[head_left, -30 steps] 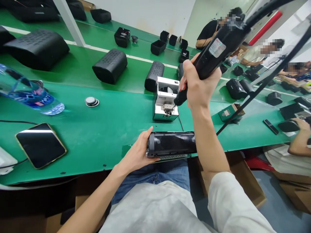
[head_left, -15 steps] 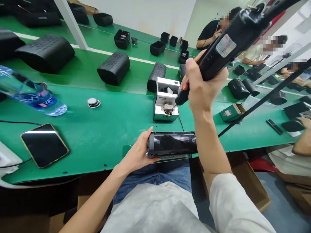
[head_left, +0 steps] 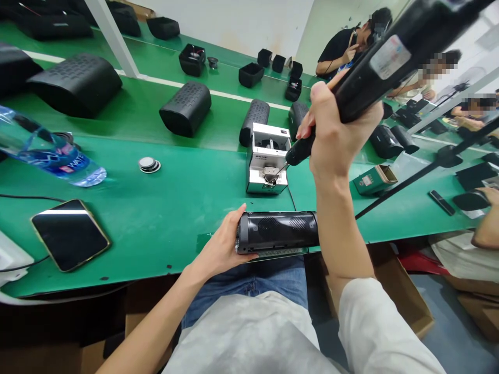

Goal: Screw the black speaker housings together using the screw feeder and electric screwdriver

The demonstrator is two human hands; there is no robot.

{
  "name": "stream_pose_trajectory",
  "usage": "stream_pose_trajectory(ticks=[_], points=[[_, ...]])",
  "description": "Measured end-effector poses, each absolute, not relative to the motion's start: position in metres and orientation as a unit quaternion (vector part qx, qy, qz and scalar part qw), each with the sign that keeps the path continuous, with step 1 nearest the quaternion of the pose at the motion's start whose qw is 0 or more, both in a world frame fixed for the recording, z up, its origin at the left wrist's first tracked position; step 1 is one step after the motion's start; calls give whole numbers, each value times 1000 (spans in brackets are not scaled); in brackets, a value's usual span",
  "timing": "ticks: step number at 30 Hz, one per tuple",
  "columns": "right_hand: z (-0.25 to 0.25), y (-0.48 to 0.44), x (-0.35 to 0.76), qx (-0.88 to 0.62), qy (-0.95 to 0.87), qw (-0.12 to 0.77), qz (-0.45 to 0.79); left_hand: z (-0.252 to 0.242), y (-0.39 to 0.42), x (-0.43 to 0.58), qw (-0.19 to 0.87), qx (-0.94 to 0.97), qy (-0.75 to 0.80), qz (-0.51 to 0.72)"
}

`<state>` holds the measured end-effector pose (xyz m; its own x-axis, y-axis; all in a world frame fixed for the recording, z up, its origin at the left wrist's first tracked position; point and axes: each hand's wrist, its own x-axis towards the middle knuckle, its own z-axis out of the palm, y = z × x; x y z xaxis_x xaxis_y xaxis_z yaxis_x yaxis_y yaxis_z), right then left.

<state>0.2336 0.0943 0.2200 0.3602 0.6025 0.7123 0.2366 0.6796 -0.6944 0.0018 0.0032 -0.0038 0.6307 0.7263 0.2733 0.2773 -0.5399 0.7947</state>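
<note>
My left hand (head_left: 220, 248) grips the left end of a black cylindrical speaker body (head_left: 277, 231) lying on its side at the near edge of the green bench (head_left: 167, 208). My right hand (head_left: 335, 136) is wrapped round a black electric screwdriver (head_left: 374, 62), raised above the bench. The screwdriver's tip (head_left: 278, 170) points down-left at the small silver screw feeder box (head_left: 267, 166) standing just behind the speaker. A cable runs from the screwdriver down to the right.
A phone (head_left: 70, 234) and a lying water bottle (head_left: 50, 156) are at the left, with small round discs (head_left: 148, 164) beyond. Several black speaker shells (head_left: 186, 108) sit on the far belt. A small green box (head_left: 375, 179) lies to the right. Other people work at the far right.
My right hand has lifted the screwdriver slightly up and to the right, its tip still at the feeder box. My left hand and the speaker have stayed put.
</note>
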Motion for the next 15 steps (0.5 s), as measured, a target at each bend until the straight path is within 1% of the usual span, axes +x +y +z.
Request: stream_pose_trajectory(ticks=[7,10,13,15], points=[[208,108,232,-415,-568,702,111,-2,3,2,373,822,305,305],[211,100,232,-397,-558,721,111,-3,3,2,370,824,304,304],[218,93,231,-362,-546,751,88,-4,3,2,365,825,305,305],[220,92,231,-358,-545,755,73,-4,3,2,363,825,307,305]])
